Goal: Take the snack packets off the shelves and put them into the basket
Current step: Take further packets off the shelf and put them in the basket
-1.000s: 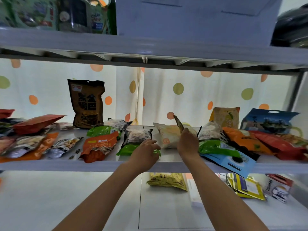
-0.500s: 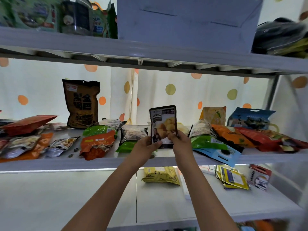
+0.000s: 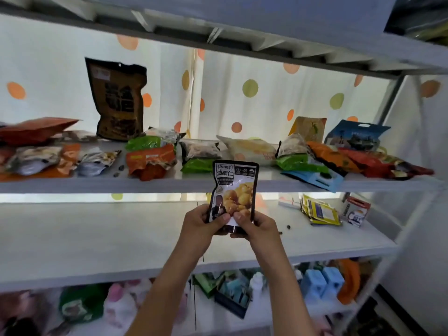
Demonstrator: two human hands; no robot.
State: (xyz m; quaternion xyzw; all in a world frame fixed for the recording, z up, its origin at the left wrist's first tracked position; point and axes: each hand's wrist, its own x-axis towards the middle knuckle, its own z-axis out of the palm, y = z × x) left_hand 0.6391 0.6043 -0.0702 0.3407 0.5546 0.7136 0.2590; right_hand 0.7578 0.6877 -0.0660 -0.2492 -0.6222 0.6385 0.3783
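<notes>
A person's left hand and right hand pinch the bottom edge of a glossy black-and-white chestnut snack pouch, printed "油栗仁", upright before the white metal shelves. More packets remain there; the basket, unseen, likely comes next.

White shelves, bright packets, spotted curtain.
The held packet is black and white with yellow nuts; behind, a tall brown-black bag, orange, green and blue packets, and orange-and-green dots on white cloth.
</notes>
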